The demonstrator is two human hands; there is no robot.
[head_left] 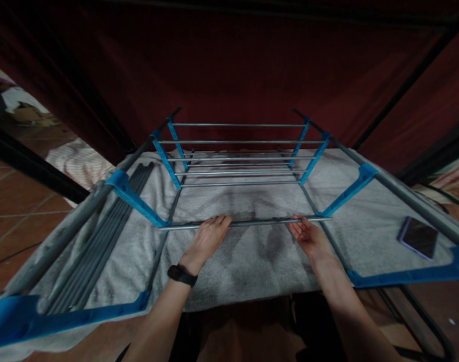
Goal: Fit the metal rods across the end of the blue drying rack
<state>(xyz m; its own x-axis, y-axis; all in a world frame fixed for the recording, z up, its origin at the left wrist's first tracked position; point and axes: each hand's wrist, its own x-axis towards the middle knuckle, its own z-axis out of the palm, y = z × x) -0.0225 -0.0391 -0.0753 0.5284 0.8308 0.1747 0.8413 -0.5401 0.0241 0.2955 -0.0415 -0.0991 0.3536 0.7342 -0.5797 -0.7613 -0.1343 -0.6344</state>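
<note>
A grey metal rod (255, 222) spans the rack frame from left to right between two blue plastic brackets, the left bracket (141, 203) and the right bracket (345, 197). My left hand (212, 234) is wrapped over the rod left of its middle, with a dark band on the wrist. Near the rod's right end, my right hand (307, 235) grips it from below, the fingers curled round it. Farther back, several thin crossbars (237, 142) join more blue brackets (165, 158). Long grey side poles (74, 239) carry the brackets on either side.
Several loose grey rods (104, 236) lie side by side on the left of a grey blanket (229, 281). A phone (418, 237) rests on the blanket at right. Dark red panels (233, 70) stand behind. Tiled floor (21, 201) shows at left.
</note>
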